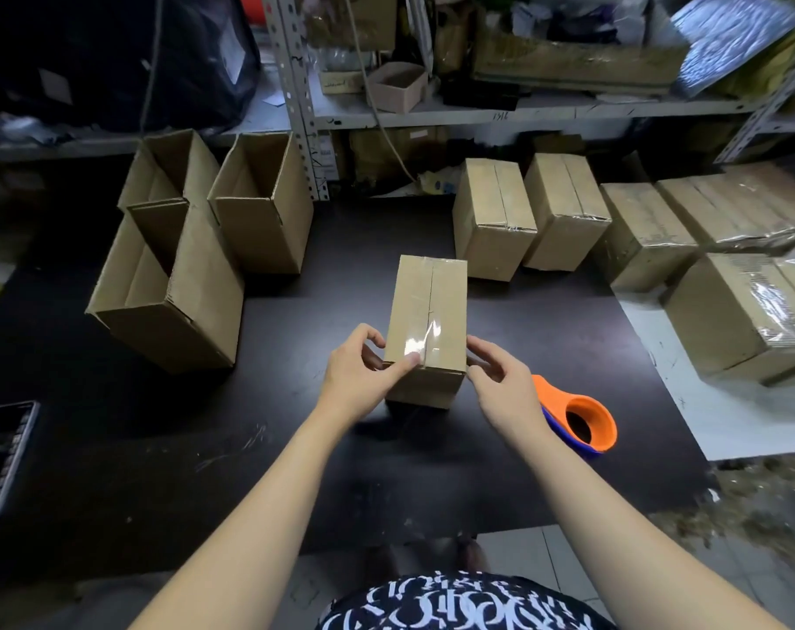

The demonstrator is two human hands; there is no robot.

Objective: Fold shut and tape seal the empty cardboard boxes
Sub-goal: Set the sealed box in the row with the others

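Observation:
A closed cardboard box (425,311) stands in the middle of the dark table (295,470), with clear tape along its top seam. My left hand (364,375) grips its near left corner, thumb pressing the tape end on top. My right hand (500,379) is at the near right edge, fingers curled against the box's side. An orange and blue tape dispenser (584,420) lies on the table just right of my right hand, held by neither hand.
Three open boxes (182,284) stand at the left. Several taped boxes (564,211) sit at the back right, some on a white sheet (714,402). Metal shelving (477,111) with clutter runs behind. A dark keypad device (0,456) lies at the left edge.

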